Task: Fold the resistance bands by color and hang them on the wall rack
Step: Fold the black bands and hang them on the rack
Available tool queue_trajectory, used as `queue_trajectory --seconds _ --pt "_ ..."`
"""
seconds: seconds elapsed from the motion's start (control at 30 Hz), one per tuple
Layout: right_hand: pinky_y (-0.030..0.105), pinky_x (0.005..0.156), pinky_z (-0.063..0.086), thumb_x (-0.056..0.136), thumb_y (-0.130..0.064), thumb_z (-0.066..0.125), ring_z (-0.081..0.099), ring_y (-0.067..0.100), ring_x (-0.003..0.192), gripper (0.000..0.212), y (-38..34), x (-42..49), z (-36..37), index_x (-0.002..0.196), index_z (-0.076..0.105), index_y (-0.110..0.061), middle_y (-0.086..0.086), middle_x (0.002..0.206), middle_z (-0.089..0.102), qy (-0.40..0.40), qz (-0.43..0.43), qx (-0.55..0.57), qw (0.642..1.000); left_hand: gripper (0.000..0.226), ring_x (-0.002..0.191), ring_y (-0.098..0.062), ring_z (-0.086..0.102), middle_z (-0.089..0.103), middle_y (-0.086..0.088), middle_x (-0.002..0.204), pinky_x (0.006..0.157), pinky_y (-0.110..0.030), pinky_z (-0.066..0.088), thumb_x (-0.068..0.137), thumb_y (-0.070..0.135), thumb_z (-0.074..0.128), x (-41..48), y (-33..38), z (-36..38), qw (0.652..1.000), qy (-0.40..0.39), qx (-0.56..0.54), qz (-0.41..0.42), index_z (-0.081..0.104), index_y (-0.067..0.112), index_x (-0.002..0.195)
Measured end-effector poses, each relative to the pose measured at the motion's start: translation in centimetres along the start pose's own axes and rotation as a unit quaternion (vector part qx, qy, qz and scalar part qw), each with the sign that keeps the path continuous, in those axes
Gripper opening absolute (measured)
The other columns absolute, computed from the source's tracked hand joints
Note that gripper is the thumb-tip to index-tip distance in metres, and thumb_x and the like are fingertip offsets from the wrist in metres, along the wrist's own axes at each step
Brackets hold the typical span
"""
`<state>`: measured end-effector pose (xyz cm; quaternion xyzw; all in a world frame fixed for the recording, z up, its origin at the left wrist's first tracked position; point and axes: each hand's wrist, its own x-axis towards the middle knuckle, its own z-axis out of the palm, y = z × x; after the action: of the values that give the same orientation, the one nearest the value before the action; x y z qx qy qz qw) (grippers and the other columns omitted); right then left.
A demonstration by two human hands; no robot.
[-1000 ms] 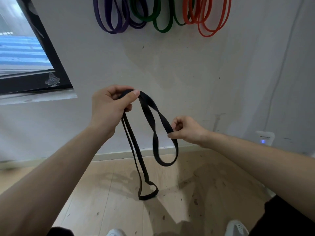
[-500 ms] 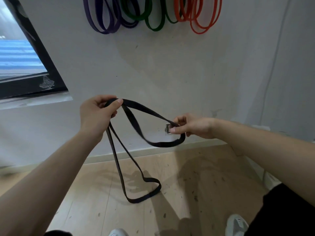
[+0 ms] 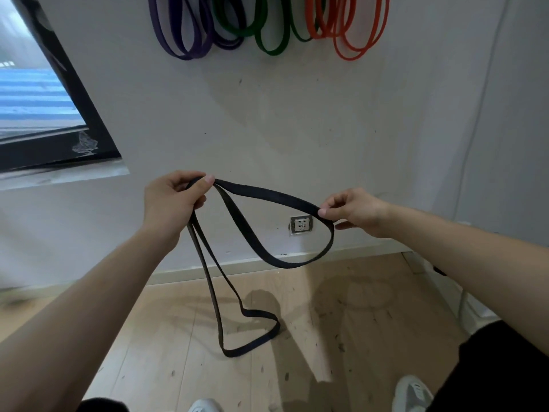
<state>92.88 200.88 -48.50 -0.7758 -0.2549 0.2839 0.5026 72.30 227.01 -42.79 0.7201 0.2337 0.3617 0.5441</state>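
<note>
1. Fingers of the left hand (image 3: 170,202) curl round the black resistance band (image 3: 267,194); one loop hangs toward the floor (image 3: 166,352).
2. Right hand (image 3: 353,211) pinches the other loop, held out sideways below the hung purple bands (image 3: 181,40), green bands (image 3: 267,40) and orange bands (image 3: 353,40).

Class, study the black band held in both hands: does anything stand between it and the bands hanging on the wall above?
Nothing visible does. Left hand and right hand hold the black band; only bare wall separates it from the hung bands.

Pale wood-plank floor (image 3: 154,346), flecked with dark marks, white shoes (image 3: 413,393) standing on it
</note>
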Motion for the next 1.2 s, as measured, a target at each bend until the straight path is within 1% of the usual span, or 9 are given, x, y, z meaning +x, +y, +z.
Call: queue_trajectory --seconds 0.23,0.37,0.47,0.57,0.67,0.8,0.9,1.0,1.2 --pt "0.040 0.092 0.052 0.102 -0.012 0.054 0.069 0.019 0.088 0.019 -1.4 -0.7 -0.4 0.086 0.064 -0.013 0.005 0.081 0.068 -0.051 0.034 0.254 0.965 0.009 0.061 -0.011 0.061 0.070 -0.006 0.082 0.072 -0.023 0.056 0.086 0.022 0.079 0.0 -0.7 -0.5 0.999 -0.019 -0.004 -0.037 0.076 0.017 0.093" --pt "0.039 0.095 0.044 0.096 -0.029 0.060 0.061 0.016 0.079 0.011 -1.9 -0.7 -0.7 0.095 0.062 -0.018 -0.004 0.072 0.060 -0.071 0.018 0.289 0.955 0.008 0.061 -0.011 0.061 0.070 -0.005 0.081 0.073 -0.024 0.056 0.087 0.022 0.078 0.1 -0.9 -0.7 0.999 -0.018 0.000 -0.044 0.076 0.018 0.093" --pt "0.033 0.082 0.046 0.083 -0.019 0.075 0.053 0.012 0.073 0.026 -1.2 -0.5 -0.8 0.105 0.062 -0.019 -0.006 0.077 0.058 -0.056 -0.001 0.192 0.980 0.007 0.063 -0.012 0.061 0.070 -0.005 0.081 0.074 -0.025 0.056 0.087 0.021 0.078 0.1 -0.9 -0.7 0.999 -0.026 -0.003 -0.042 0.075 0.018 0.092" --pt "0.030 0.072 0.044 0.089 0.002 0.070 0.053 0.013 0.074 0.027 -0.1 -0.4 -0.4 0.101 0.066 -0.022 -0.001 0.082 0.059 -0.003 -0.043 0.030 0.999 0.006 0.063 -0.013 0.060 0.069 -0.006 0.081 0.074 -0.027 0.055 0.087 0.021 0.078 0.0 -0.7 -0.7 0.999 -0.036 -0.004 -0.039 0.076 0.018 0.092" --pt "0.028 0.073 0.049 0.089 0.005 0.065 0.056 0.016 0.076 0.029 0.9 -0.3 -0.5 0.103 0.070 -0.020 0.003 0.083 0.064 -0.007 -0.099 -0.183 0.978 0.006 0.059 -0.009 0.059 0.070 -0.003 0.080 0.071 -0.024 0.055 0.088 0.022 0.077 0.0 -0.3 -0.8 0.999 -0.042 -0.005 -0.032 0.075 0.019 0.093" --pt "0.034 0.071 0.052 0.089 0.000 0.058 0.060 0.027 0.077 0.028 1.6 0.0 -0.7 0.105 0.071 -0.018 0.009 0.086 0.067 -0.039 -0.079 -0.357 0.930 0.006 0.058 -0.009 0.056 0.069 0.000 0.077 0.067 -0.022 0.053 0.090 0.020 0.074 -0.1 0.2 -0.9 0.999 -0.046 -0.020 -0.015 0.075 0.017 0.095" --pt "0.025 0.064 0.048 0.089 -0.004 0.060 0.061 0.021 0.081 0.021 1.6 0.3 -0.7 0.096 0.070 -0.021 0.001 0.086 0.065 -0.033 -0.055 -0.382 0.922 0.007 0.059 -0.010 0.054 0.068 -0.001 0.077 0.067 -0.024 0.052 0.090 0.019 0.074 -0.2 0.4 -1.0 0.998 -0.043 -0.035 -0.009 0.075 0.016 0.096" --pt "0.026 0.063 0.052 0.090 -0.008 0.065 0.062 0.018 0.076 0.016 1.8 0.4 -0.7 0.093 0.068 -0.024 0.007 0.092 0.070 -0.038 -0.040 -0.341 0.938 0.008 0.059 -0.009 0.056 0.069 -0.001 0.077 0.068 -0.025 0.052 0.089 0.019 0.075 -0.4 0.5 -0.7 0.998 -0.058 -0.026 -0.011 0.075 0.016 0.097" --pt "0.034 0.091 0.054 0.085 -0.013 0.078 0.067 0.020 0.102 0.030 1.5 0.3 -0.8 0.110 0.067 -0.026 -0.009 0.100 0.071 -0.111 -0.023 -0.369 0.922 0.013 0.063 -0.014 0.065 0.075 -0.008 0.078 0.068 -0.024 0.058 0.084 0.012 0.078 -1.6 1.5 0.4 0.991 -0.134 0.008 0.023 0.076 0.013 0.097"
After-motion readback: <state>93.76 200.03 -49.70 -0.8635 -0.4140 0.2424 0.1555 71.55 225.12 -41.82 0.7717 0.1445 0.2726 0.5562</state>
